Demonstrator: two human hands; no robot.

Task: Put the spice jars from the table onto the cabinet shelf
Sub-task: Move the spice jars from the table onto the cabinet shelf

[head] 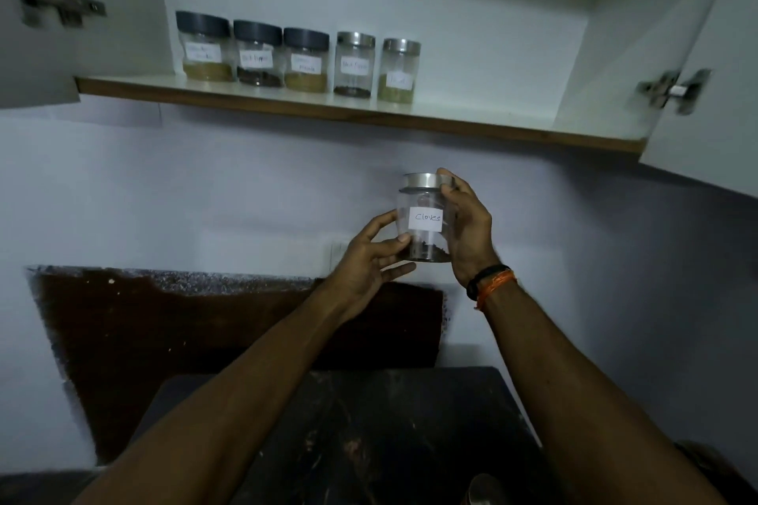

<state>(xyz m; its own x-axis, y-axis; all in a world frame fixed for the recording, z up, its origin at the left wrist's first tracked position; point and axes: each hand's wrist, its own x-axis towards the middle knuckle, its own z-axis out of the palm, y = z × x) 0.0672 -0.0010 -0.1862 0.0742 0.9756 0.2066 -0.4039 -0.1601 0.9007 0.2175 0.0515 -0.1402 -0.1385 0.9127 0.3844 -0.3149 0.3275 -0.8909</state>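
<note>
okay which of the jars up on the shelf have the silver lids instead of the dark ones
The two rightmost jars: the fourth jar and the fifth jar from the left. The three to their left have dark grey lids.

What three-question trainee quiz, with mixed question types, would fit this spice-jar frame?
1. True or false: the cabinet shelf already holds five jars.
2. Multiple choice: the label on the held jar reads A) Cumin B) Cloves C) Salt.
3. Fill in: the shelf jars with dark lids number ____.

Key
1. True: three dark-lidded jars and two metal-lidded jars stand in a row.
2. B; the right hand grips the jar's side and lid, while the left hand holds its lower side.
3. Three.
</note>
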